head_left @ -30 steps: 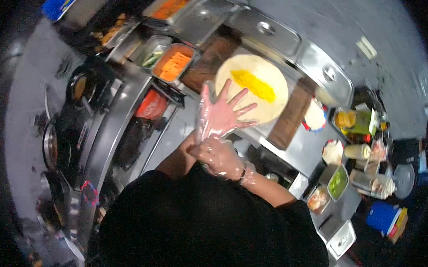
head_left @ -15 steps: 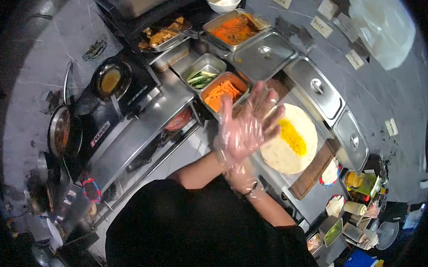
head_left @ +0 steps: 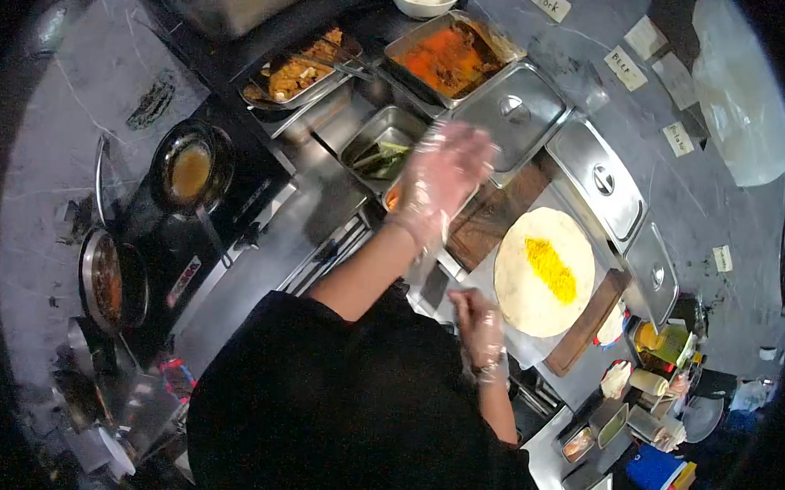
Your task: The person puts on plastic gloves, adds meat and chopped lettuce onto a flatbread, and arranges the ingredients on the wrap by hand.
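Note:
My left hand (head_left: 448,172), in a clear plastic glove, is above the steel pan of carrot strips, mostly hiding the orange carrots (head_left: 393,197). Its fingers look stretched out, though motion blurs them, and no object shows in them. Cucumber strips (head_left: 381,158) lie in the pan beside it. My right hand (head_left: 479,329), also gloved, is curled near my body, with nothing visible in it. To its right, a round flatbread (head_left: 519,292) lies on white paper, apart from the hand. A strip of yellow shredded food (head_left: 551,271) rests on the flatbread.
Lidded steel pans (head_left: 602,178) line the counter's back. A tray of red-orange sauced food (head_left: 447,57) and a tray of browned pieces (head_left: 302,72) stand farther away. Frying pans (head_left: 191,168) sit on the left stove. A wooden board (head_left: 588,322) borders the flatbread; bottles (head_left: 652,381) crowd the right.
My hands, crossed together with the left spread open, have separated. The left has moved over the carrot pan; the right has come back toward my body and curled. The view has shifted slightly.

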`<state>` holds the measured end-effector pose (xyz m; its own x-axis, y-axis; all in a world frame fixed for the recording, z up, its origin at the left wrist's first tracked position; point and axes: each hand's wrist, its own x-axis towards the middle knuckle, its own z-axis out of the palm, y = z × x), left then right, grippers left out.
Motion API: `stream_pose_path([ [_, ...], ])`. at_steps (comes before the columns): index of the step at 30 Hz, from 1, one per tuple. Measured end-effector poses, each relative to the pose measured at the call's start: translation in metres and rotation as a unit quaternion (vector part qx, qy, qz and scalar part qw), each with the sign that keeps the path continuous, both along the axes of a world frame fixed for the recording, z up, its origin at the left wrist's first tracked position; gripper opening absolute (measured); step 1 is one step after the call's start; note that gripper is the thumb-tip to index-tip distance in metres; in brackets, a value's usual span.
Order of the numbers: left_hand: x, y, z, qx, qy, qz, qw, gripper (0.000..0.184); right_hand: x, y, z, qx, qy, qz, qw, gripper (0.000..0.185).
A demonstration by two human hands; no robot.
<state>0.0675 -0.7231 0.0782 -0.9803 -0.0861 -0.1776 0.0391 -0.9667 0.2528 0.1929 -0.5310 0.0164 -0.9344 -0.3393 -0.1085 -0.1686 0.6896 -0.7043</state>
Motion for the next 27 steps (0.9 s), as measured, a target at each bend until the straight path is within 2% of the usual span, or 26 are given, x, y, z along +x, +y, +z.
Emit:
stream_pose_path([
  [1,-0.002,-0.015,-0.002,-0.008,-0.069,0.084,0.994,0.032,-0.004,0.007,0.007,0.051,-0.054,-0.061,0.995,0.020],
  [2,-0.003,-0.032,-0.021,-0.050,-0.072,0.173,0.981,0.030,-0.008,0.015,0.010,0.053,-0.051,-0.057,0.996,0.020],
  [3,-0.004,-0.057,-0.041,-0.124,-0.078,0.237,0.960,0.028,-0.013,0.023,0.011,0.058,-0.031,-0.049,0.997,0.029],
  [4,0.002,-0.067,-0.028,-0.267,-0.089,0.359,0.890,0.030,-0.017,0.024,0.013,0.063,-0.010,-0.042,0.997,0.038],
  [5,-0.007,-0.090,-0.050,-0.480,-0.027,0.462,0.745,0.036,-0.022,0.020,0.017,0.062,-0.006,-0.040,0.997,0.038],
  [6,0.012,-0.117,-0.034,-0.711,-0.057,0.403,0.574,0.041,-0.029,0.012,0.022,0.067,0.076,-0.038,0.994,0.037],
  [7,0.018,-0.139,-0.019,-0.847,-0.101,0.390,0.348,0.044,-0.034,0.004,0.028,0.071,0.155,-0.036,0.985,0.040],
  [8,0.015,-0.154,0.000,-0.861,-0.122,0.367,0.331,0.039,-0.040,-0.006,0.039,0.065,0.131,-0.028,0.989,0.036],
  [9,0.006,-0.166,0.009,-0.876,-0.158,0.380,0.252,0.035,-0.048,-0.017,0.038,0.066,0.130,-0.027,0.989,0.036],
  [11,-0.016,-0.200,0.016,-0.911,-0.260,0.210,0.241,0.033,-0.056,-0.035,0.032,-0.062,0.161,0.016,0.985,0.027],
  [12,-0.031,-0.218,0.013,-0.916,-0.311,0.120,0.224,0.031,-0.058,-0.041,0.031,-0.033,0.160,0.045,0.985,0.024],
  [13,-0.040,-0.232,0.008,-0.914,-0.312,0.121,0.229,0.031,-0.060,-0.045,0.028,-0.004,0.162,0.074,0.984,0.023],
  [14,-0.047,-0.245,0.002,-0.932,-0.302,0.045,0.196,0.030,-0.063,-0.045,0.013,0.004,0.154,0.104,0.983,0.025],
  [15,-0.054,-0.253,-0.001,-0.944,-0.288,-0.033,0.160,0.029,-0.063,-0.053,0.027,-0.015,0.113,0.104,0.988,0.026],
  [17,-0.066,-0.261,-0.001,-0.940,-0.294,-0.057,0.163,0.028,-0.064,-0.056,0.024,-0.034,0.166,0.116,0.979,0.026],
  [19,-0.065,-0.263,-0.005,-0.938,-0.297,-0.083,0.161,0.027,-0.063,-0.051,0.023,-0.020,0.158,0.104,0.982,0.027],
  [21,-0.064,-0.264,-0.007,-0.968,-0.233,-0.030,0.085,0.029,-0.061,-0.039,0.019,-0.011,0.152,0.085,0.985,0.028],
  [22,-0.069,-0.271,-0.012,-0.957,-0.249,-0.022,0.144,0.030,-0.060,-0.030,0.015,-0.012,0.146,0.085,0.986,0.028],
  [23,-0.075,-0.279,-0.016,-0.960,-0.243,-0.025,0.140,0.030,-0.059,-0.022,0.009,-0.014,0.141,0.084,0.986,0.029],
  [25,-0.079,-0.290,-0.021,-0.932,-0.313,-0.065,0.171,0.032,-0.057,-0.009,0.000,-0.029,0.120,0.049,0.991,0.029],
  [27,-0.074,-0.328,-0.057,-0.971,-0.216,-0.022,0.100,0.037,-0.054,0.008,-0.007,-0.027,0.144,0.063,0.987,0.027],
])
